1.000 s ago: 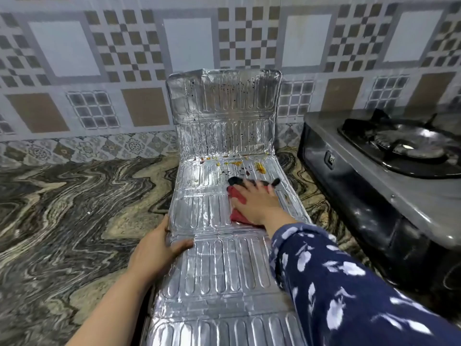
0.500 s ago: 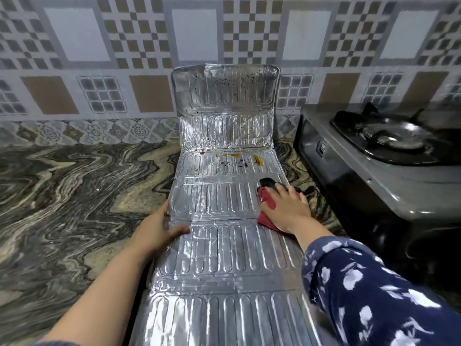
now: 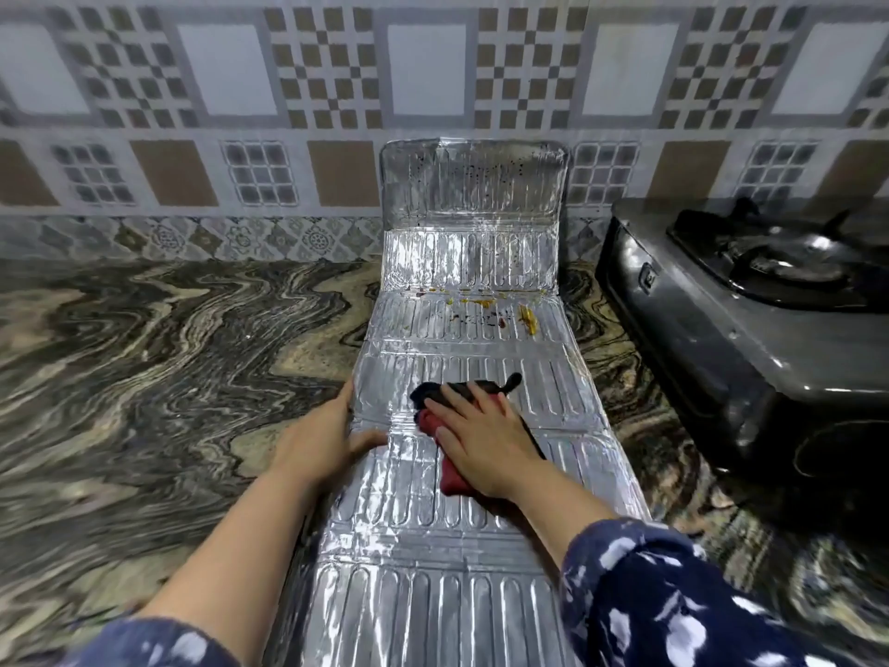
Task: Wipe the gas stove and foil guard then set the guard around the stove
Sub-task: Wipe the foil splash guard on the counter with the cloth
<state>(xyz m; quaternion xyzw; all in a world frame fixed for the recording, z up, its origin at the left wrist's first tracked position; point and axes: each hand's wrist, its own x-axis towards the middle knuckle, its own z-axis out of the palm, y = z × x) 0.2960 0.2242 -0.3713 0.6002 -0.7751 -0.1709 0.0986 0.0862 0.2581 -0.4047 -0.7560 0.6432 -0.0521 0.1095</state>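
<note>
The silver foil guard point(image 3: 462, 546) lies flat along the marble counter, its far panel folded up against the tiled wall. Yellow and dark food stains point(image 3: 500, 312) mark the panel near the fold, and dark specks dot the upright panel. My right hand point(image 3: 486, 440) presses flat on a red and black cloth point(image 3: 450, 479) in the middle of the guard. My left hand point(image 3: 327, 440) grips the guard's left edge, thumb on top. The dark gas stove point(image 3: 731, 320) stands to the right, apart from the guard.
The swirled marble counter point(image 3: 144, 377) stretches wide to the left of the guard. A patterned tiled wall point(image 3: 288, 113) runs along the back. A narrow strip of counter separates the guard from the stove's side.
My right hand slid the cloth from the guard's right edge back toward its middle, after first going from the middle to the right. The left hand kept its hold on the left edge.
</note>
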